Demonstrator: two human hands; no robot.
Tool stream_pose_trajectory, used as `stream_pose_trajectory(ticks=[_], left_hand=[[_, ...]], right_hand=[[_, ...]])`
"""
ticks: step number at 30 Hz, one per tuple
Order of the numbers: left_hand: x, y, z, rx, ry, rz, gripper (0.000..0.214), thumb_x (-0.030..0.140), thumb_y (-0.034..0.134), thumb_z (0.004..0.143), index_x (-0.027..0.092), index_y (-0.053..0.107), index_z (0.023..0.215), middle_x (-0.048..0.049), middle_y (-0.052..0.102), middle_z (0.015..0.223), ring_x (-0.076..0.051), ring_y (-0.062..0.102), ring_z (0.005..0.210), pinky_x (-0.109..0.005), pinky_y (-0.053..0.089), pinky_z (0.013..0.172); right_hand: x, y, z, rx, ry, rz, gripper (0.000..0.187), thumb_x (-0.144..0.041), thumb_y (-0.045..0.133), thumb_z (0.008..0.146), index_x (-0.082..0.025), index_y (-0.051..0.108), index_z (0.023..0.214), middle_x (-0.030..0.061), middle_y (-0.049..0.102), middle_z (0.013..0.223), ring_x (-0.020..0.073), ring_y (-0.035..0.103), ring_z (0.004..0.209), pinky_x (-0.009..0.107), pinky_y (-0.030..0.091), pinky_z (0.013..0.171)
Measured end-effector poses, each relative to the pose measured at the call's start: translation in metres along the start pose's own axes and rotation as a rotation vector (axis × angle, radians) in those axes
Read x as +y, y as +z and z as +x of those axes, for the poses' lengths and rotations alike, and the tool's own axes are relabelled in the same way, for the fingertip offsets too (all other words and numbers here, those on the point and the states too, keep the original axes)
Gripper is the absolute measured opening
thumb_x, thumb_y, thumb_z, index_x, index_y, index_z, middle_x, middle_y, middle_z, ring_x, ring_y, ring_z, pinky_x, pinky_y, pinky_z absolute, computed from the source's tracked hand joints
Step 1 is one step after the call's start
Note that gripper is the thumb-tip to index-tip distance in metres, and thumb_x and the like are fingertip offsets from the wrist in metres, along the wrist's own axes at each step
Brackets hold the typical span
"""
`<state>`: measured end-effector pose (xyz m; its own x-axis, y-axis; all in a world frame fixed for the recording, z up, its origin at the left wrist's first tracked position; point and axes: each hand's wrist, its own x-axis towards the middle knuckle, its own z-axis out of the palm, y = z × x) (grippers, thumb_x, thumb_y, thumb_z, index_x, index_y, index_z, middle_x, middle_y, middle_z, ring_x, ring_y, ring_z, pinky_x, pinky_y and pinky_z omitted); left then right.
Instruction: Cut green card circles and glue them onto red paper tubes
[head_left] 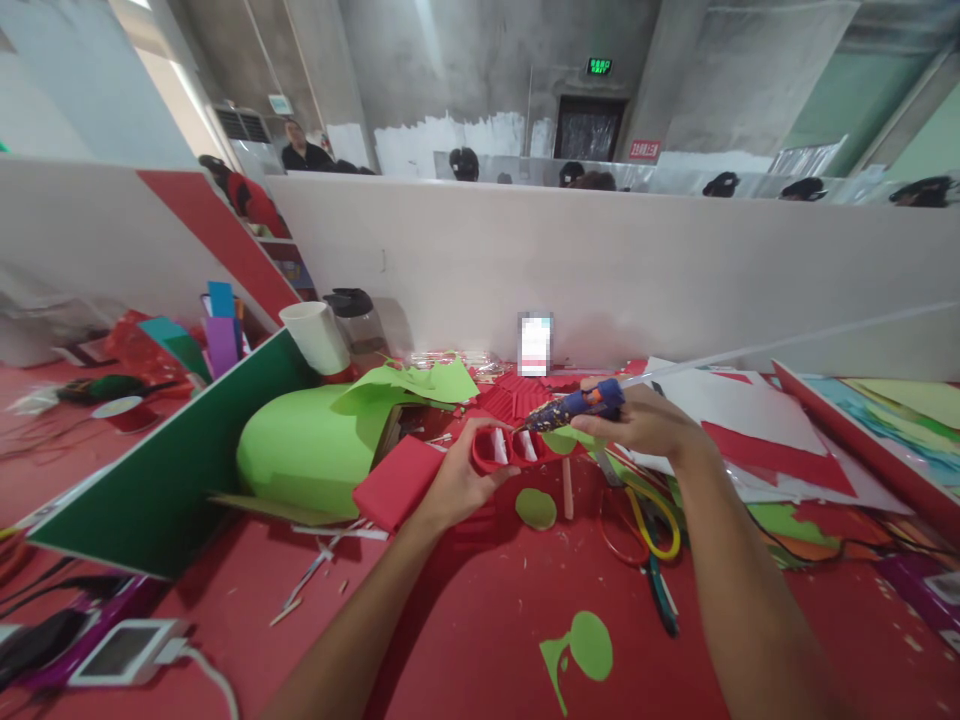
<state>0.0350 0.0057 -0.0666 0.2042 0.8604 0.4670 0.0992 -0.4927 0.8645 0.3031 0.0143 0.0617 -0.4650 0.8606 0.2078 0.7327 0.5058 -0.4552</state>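
My left hand point(459, 478) is closed around a pair of short red tubes point(481, 452) with white pieces inside, held just above the table. In my right hand point(649, 420) is a dark blue glue gun point(574, 405), its nozzle pointing left at the rim of the tubes. Whether the nozzle touches them I cannot tell. A long clear glue stick point(787, 335) sticks out behind the gun to the right. Below the tubes a green paper disc point(535, 509) lies on the red table point(480, 630). A folded red piece point(397, 484) rests beside my left wrist.
Scissors with yellow handles point(664, 545) lie under my right forearm. A curled green sheet point(300, 450) and a dark green board point(180, 455) stand at left, near a white cup point(315, 335). Green scraps point(591, 645) lie in front. A white partition point(450, 260) closes the back.
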Motion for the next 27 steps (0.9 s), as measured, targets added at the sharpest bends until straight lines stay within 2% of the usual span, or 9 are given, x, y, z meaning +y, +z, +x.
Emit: stream_pose_trajectory(ticks=[7,12,18,22,27], left_hand=[[-0.001,0.0,0.0,-0.003,0.003,0.004,0.055,0.032,0.088,0.073,0.026,0.057,0.118,-0.008,0.065,0.116,-0.026,0.065,0.105,-0.042,0.052,0.094],[-0.001,0.0,0.0,0.01,-0.006,0.007,0.055,0.034,0.087,0.073,0.025,0.057,0.118,-0.0063,0.066,0.114,-0.025,0.065,0.104,-0.039,0.052,0.093],[-0.002,-0.001,0.0,-0.006,-0.013,-0.001,0.057,0.033,0.087,0.074,0.024,0.056,0.12,-0.0067,0.065,0.116,-0.024,0.065,0.105,-0.037,0.051,0.093],[-0.003,-0.001,0.0,-0.009,-0.037,-0.005,0.057,0.032,0.087,0.074,0.024,0.055,0.121,-0.0067,0.065,0.115,-0.025,0.065,0.105,-0.038,0.052,0.093],[-0.001,-0.001,0.0,-0.015,-0.029,-0.004,0.056,0.03,0.086,0.074,0.024,0.055,0.12,-0.0066,0.065,0.117,-0.025,0.065,0.107,-0.037,0.052,0.094]], right_hand=[[-0.004,-0.001,0.0,-0.046,0.002,0.013,0.041,-0.061,0.058,0.089,-0.023,0.057,0.073,-0.004,0.049,0.063,0.0139,0.046,0.06,0.03,0.032,0.057],[-0.002,-0.001,0.0,-0.004,0.02,-0.003,0.041,-0.06,0.058,0.089,-0.023,0.06,0.072,-0.0038,0.048,0.061,0.0143,0.045,0.058,0.031,0.033,0.056],[0.005,-0.002,-0.001,0.034,0.04,0.011,0.038,-0.056,0.061,0.09,-0.023,0.065,0.071,-0.0007,0.058,0.064,0.0172,0.053,0.063,0.031,0.037,0.057],[0.007,-0.004,-0.002,0.052,0.037,0.061,0.035,-0.055,0.062,0.089,-0.022,0.069,0.079,0.0005,0.065,0.073,0.0185,0.056,0.068,0.031,0.041,0.059],[0.007,-0.003,-0.001,0.043,0.03,0.026,0.039,-0.055,0.062,0.089,-0.022,0.065,0.07,-0.0005,0.059,0.064,0.0168,0.052,0.062,0.03,0.038,0.057]])
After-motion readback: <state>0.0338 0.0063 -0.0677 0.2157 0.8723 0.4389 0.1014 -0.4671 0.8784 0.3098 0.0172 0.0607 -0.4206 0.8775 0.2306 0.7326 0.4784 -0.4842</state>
